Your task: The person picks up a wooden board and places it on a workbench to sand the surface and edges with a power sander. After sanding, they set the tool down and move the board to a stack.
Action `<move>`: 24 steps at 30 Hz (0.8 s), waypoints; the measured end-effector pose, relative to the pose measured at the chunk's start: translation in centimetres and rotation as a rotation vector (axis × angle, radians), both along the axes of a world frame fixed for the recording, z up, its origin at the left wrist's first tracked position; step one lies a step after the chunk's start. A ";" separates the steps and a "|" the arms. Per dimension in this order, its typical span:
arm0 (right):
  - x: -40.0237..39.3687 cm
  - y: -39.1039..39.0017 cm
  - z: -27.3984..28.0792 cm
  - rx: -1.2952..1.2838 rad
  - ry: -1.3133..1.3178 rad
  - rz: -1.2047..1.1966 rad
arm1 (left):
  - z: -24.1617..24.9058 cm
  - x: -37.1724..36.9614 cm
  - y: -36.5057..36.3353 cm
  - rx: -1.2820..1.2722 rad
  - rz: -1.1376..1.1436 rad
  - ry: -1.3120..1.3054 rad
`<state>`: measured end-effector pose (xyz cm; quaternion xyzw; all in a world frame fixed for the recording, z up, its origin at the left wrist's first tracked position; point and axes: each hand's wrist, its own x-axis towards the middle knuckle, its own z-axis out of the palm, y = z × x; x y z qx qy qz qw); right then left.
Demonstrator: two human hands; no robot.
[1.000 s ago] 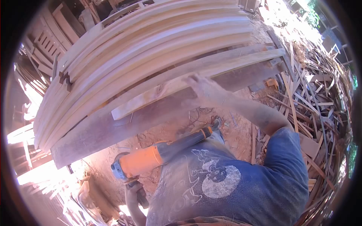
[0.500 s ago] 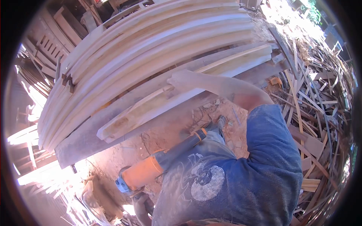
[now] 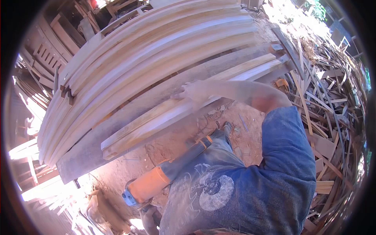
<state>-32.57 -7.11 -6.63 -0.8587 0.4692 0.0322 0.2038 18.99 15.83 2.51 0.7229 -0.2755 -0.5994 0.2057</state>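
My right hand (image 3: 194, 92) reaches across from the right and lies over a pale carved length of timber (image 3: 145, 125), its fingers stretched out toward the upper left and slightly blurred. The timber rests lengthwise on a dusty grey plank (image 3: 84, 158). At the lower left, my left hand (image 3: 150, 216) is wrapped round the front of a large orange and black angle grinder (image 3: 150, 184), partly hidden below its blue-grey head. The grinder's dark rear body slants up beside my blue shirt.
Several similar pale timbers (image 3: 156, 51) lie side by side beyond the plank. Scrap strips of wood (image 3: 329, 105) pile up along the right. A small orange object (image 3: 281, 83) sits by the plank's right end. Reddish dirt ground (image 3: 172, 145) shows between plank and body.
The timber under my right hand has turned over, showing a different face, and its right end has shifted left. My right hand's fingers have spread. The grinder stays in my left hand.
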 end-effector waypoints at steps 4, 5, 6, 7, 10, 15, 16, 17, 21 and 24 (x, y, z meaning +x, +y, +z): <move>-2.1 -3.6 -1.8 0.192 -0.179 -0.108 | 0.6 -0.6 -1.2 0.001 -0.035 -0.019; -2.1 -3.3 -0.4 0.068 -0.137 -0.144 | 0.7 -1.0 -1.4 -0.002 -0.043 -0.019; -2.4 -2.6 0.8 -0.052 -0.091 -0.186 | 0.7 -1.4 -1.8 0.000 -0.054 -0.015; -2.9 -1.9 1.6 -0.053 -0.056 -0.183 | 0.7 -2.2 -2.2 -0.016 -0.068 -0.005; -3.7 -0.9 2.2 -0.079 0.014 -0.171 | 0.8 -3.5 -2.9 -0.062 -0.103 0.015; -9.6 3.3 2.8 -0.018 0.103 -0.351 | 0.3 -3.8 -3.9 -0.111 -0.044 0.010; -10.4 4.1 5.4 0.073 0.201 -0.429 | 0.4 -3.6 -4.3 -0.099 -0.089 0.025; -11.0 5.3 5.6 -0.026 0.241 -0.459 | 0.5 -3.7 -4.7 -0.099 -0.093 0.043; -4.8 10.0 7.2 -0.099 -0.020 -0.456 | 1.8 -6.2 -6.3 -0.137 -0.085 0.025; 1.4 13.0 6.1 0.674 -0.406 -0.395 | 2.5 -7.8 -8.6 -0.176 -0.209 -0.001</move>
